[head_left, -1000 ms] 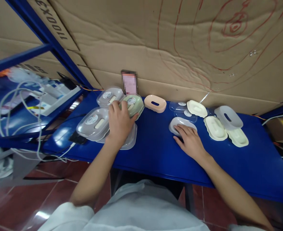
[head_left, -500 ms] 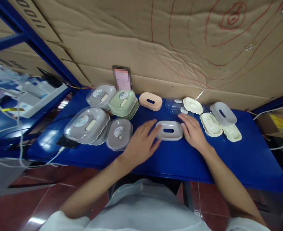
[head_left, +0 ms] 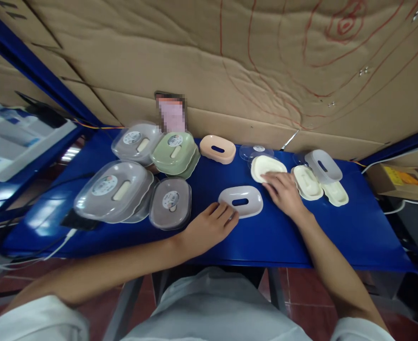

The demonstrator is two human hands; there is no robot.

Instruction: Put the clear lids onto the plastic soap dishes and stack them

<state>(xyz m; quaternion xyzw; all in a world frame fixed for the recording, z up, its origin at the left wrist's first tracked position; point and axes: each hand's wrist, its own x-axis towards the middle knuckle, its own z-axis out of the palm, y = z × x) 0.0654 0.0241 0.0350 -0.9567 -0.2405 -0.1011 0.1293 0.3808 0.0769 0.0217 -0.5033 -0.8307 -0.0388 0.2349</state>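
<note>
A pale grey oval dish [head_left: 253,205] with a slot in its floor lies on the blue table in front of me. My left hand [head_left: 214,220] is at its left front rim, the bent fingers over the edge and the thumb low beside it. My right hand [head_left: 283,192] grips the near right edge of a cream oval insert [head_left: 268,166], which is slightly tilted above the clear lids. Two more cream inserts [head_left: 306,182] lie just right of that hand, one partly under a translucent slotted dish [head_left: 324,166].
Lidded grey boxes [head_left: 114,189] and a green box [head_left: 173,154] sit on the left. A peach slotted dish [head_left: 217,149] and a clear lid [head_left: 257,151] are at the back. A phone [head_left: 171,113] leans on the cardboard wall. A black device with a white cable [head_left: 65,241] lies front left.
My right hand has left the grey dish's right side and taken hold of the cream insert, which has come nearer. My left hand has drawn down to the dish's front left rim.
</note>
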